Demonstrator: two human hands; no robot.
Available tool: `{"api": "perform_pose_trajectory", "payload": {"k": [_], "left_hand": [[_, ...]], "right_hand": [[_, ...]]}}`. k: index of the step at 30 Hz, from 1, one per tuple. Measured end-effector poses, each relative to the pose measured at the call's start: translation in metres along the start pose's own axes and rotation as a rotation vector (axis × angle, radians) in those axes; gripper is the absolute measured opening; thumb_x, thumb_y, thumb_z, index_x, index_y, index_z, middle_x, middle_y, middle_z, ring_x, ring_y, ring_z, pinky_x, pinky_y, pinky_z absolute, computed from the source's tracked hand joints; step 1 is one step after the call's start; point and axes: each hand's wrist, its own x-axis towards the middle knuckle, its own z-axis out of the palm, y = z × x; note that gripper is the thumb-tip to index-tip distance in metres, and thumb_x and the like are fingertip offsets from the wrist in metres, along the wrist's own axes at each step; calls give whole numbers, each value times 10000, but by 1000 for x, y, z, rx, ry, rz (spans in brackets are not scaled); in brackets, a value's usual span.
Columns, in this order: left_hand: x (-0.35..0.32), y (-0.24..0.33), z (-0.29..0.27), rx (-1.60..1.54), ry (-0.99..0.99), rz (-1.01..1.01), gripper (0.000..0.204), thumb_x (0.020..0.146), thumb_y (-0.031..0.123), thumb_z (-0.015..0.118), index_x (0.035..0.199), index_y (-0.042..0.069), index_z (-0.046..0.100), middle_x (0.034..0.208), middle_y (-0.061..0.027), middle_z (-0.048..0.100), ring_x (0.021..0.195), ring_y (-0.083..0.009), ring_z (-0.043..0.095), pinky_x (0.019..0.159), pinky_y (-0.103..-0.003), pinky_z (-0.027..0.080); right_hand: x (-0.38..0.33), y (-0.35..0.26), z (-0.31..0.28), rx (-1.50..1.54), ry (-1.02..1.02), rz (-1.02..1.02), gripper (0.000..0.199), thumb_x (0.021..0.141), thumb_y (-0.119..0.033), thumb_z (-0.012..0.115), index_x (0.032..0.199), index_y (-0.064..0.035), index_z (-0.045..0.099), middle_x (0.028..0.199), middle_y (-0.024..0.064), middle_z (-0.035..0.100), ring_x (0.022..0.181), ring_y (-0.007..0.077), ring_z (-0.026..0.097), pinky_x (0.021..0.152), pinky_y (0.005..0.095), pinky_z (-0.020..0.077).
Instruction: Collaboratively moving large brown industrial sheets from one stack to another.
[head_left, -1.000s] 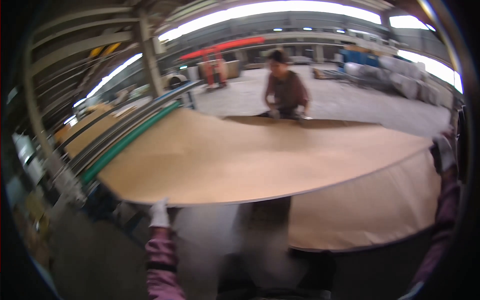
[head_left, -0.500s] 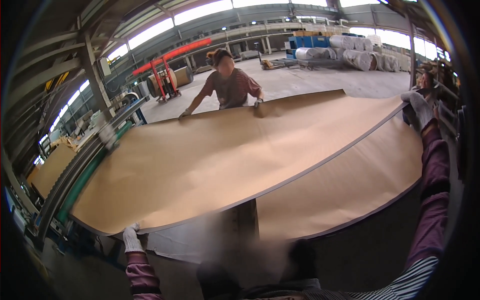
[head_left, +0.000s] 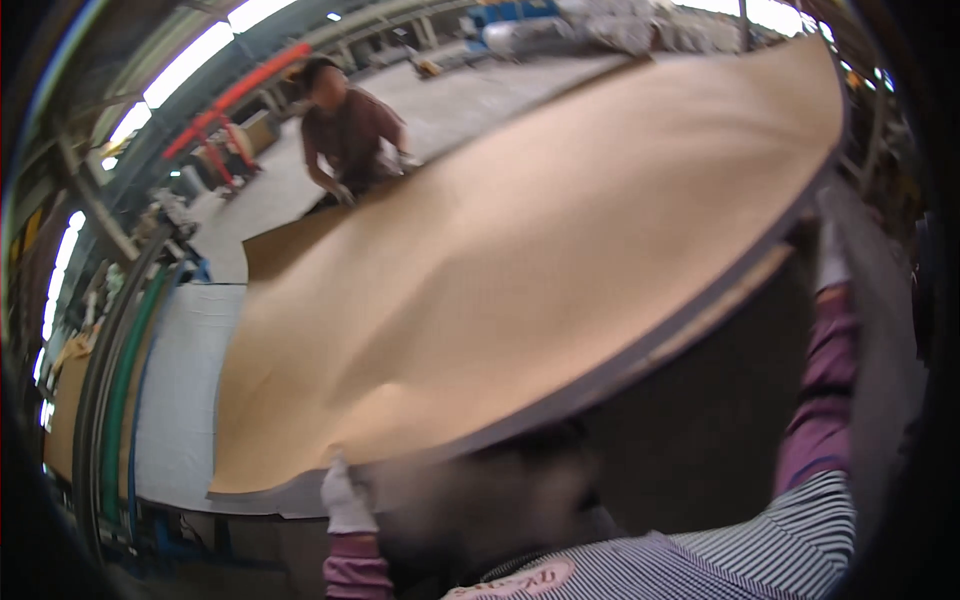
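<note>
From the head camera, a big thin tan sheet point(head_left: 520, 260) of wood fills most of the view, lifted and tilted, with its near edge running from lower left up to the upper right. The left hand point(head_left: 345, 495), in a white glove, is closed around the near edge at the lower left corner. The right hand point(head_left: 830, 255), also gloved, is up at the right end of that edge, touching it; how tightly it is closed I cannot tell. At the far end a co-worker point(head_left: 345, 135) bends over, both hands on the sheet. To the left lies a pale flat table point(head_left: 185, 390), beside a green rail point(head_left: 120, 400).
</note>
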Motion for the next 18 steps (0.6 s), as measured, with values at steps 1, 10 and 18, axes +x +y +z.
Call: {"api": "perform_pose_trajectory", "payload": {"k": [1, 10, 18], "left_hand": [[-39, 8, 35, -24, -80, -65, 230, 905, 206, 552, 1070, 46, 565, 968, -75, 629, 811, -192, 632, 687, -331, 559], [-27, -172, 121, -134, -332, -487, 316, 909, 178, 545, 1174, 16, 488, 1130, -150, 553, 1018, -294, 570, 894, -468, 503], [80, -190, -128, 173, 267, -503, 376, 857, 156, 587, 1200, 45, 480, 1157, -141, 549, 1043, -320, 543, 874, -564, 450]], "right_hand": [[-72, 116, 6, -786, -258, 311, 289, 952, -325, 419, 1014, -91, 577, 859, 36, 590, 720, 165, 565, 785, 271, 463], [-249, 436, 37, -761, 956, 667, 445, 838, -305, 603, 1183, -37, 516, 1103, 108, 592, 1034, 239, 550, 916, 353, 426], [-178, 303, -223, -913, 776, 267, 353, 803, -315, 582, 1000, -23, 599, 957, 120, 631, 836, 262, 611, 758, 389, 491]]}}
